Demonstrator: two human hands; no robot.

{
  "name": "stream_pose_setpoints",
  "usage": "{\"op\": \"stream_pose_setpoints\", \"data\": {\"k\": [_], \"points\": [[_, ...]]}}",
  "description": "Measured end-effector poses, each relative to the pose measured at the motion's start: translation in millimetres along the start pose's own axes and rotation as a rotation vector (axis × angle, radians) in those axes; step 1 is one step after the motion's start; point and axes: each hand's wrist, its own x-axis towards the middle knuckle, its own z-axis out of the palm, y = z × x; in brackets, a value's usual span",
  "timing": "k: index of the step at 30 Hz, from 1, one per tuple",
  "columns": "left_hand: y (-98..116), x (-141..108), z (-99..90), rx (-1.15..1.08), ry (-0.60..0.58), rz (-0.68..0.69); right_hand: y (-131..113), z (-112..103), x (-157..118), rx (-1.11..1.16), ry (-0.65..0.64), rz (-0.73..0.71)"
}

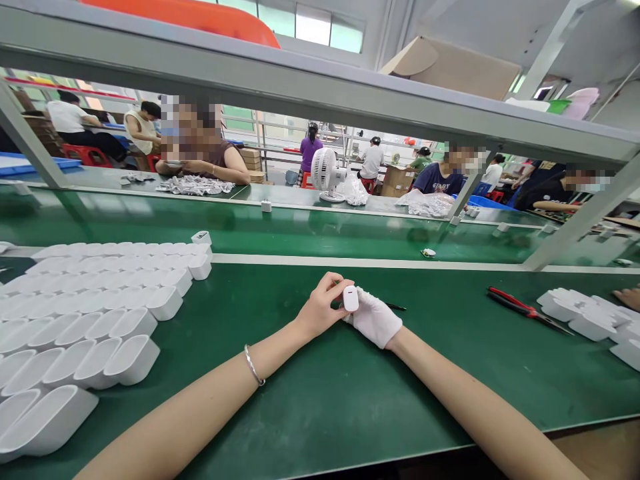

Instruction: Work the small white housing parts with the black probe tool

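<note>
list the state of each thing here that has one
White piece: held, slotted face showing
Left hand: bare, pinching the white piece
Right hand: gloved, against the white piece
Shells at left: rowed, open side up
Pliers: lying down, untouched
Fan: upright, spinning unclear

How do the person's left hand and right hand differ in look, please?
The left hand is bare, while the right hand wears a white glove. The left hand has a silvery bracelet at its wrist; the right hand has none showing. Both hands are at the small white piece.
</note>
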Motion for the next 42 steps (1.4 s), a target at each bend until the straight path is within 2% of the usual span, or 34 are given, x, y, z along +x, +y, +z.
{"op": "stream_pose_setpoints", "data": {"k": [6, 13, 17, 20, 24, 27, 31, 37, 42], "points": [[-0.6, 0.2, -1.8, -0.002, 0.006, -0.059, 4.4, 9.1, -0.7, -0.173, 0.089, -0.087], [6.7, 2.9, -0.4, -0.068, -0.026, -0.089, 7.6, 11.9, -0.1, -0.248, 0.194, -0.193], [9.9, 4.9, -1.4, -0.132, -0.012, -0.126, 8.7, 12.1, -0.9, -0.282, 0.224, -0.199], [8.8, 5.4, -1.3, -0.205, 0.029, -0.203, 6.6, 7.1, 1.9, -0.308, 0.234, -0.198], [1.3, 6.1, 1.8, -0.365, 0.093, -0.392, -2.9, -7.0, 8.7, -0.359, 0.314, -0.166], [-5.3, 7.2, 4.7, -0.544, 0.043, -0.539, -9.9, -15.4, 9.7, -0.404, 0.336, -0.244], [-10.1, 7.7, 5.1, -0.724, -0.033, -0.67, -9.1, -16.7, 8.3, -0.525, 0.254, -0.291], [-14.3, 7.4, -1.6, -0.796, -0.042, -0.738, -6.8, -16.4, 10.9, -0.549, 0.418, -0.356], [-15.0, 7.8, -4.0, -0.778, -0.054, -0.733, -8.5, -21.7, 10.0, -0.635, 0.441, -0.355]]}}
